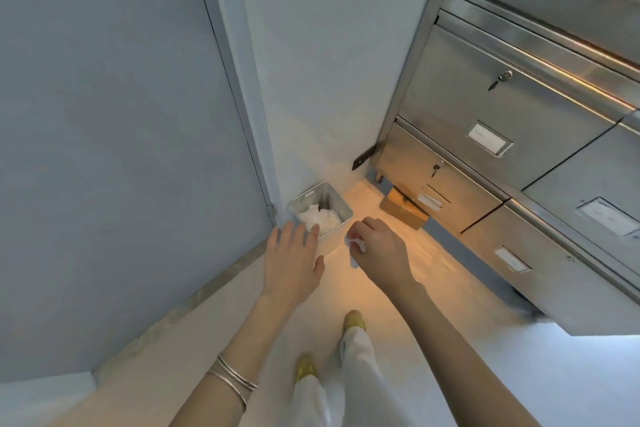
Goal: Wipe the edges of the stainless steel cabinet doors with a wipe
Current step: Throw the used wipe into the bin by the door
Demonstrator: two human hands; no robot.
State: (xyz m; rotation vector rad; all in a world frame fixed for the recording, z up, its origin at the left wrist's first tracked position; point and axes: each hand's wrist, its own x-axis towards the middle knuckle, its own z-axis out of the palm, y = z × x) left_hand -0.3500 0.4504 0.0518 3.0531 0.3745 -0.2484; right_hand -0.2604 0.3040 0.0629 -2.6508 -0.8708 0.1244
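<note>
A stainless steel cabinet (502, 135) with several locked doors fills the right side. My right hand (379, 250) is held low over the floor with its fingers curled round a small crumpled white wipe (356, 243). Beside it, my left hand (294, 260) is stretched out flat with straight fingers, holding nothing, its fingertips near the rim of a small square metal bin (343, 210). The bin stands on the floor in the corner and holds crumpled white wipes (318, 217). Both hands are well away from the cabinet doors.
A grey door (114, 135) and its metal frame (235, 80) take up the left side, with a white wall between frame and cabinet. A brown cardboard box (403, 210) lies at the cabinet's foot. My legs and yellow shoes (353, 319) are below on the pale floor.
</note>
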